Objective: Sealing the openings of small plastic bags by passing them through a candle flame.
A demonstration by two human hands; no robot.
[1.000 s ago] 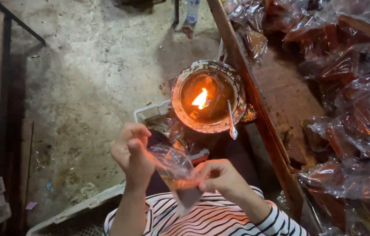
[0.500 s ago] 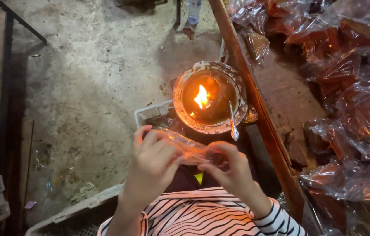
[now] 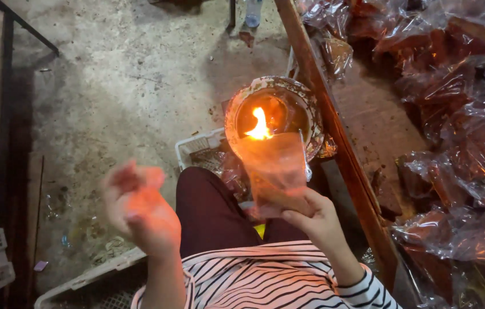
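Right hand (image 3: 317,220) pinches a small clear plastic bag (image 3: 277,171) w/ fingers at its bottom edge, mouth tilted toward 12 o'clock by the flame (image 3: 261,127) in the round metal bowl (image 3: 274,117), prob. for heat. Left hand (image 3: 142,209), at 9 o'clock, blurred, spread, holds nothing.

clear plastic bag (image 3: 277,169), upright beside flame (image 3: 259,127)
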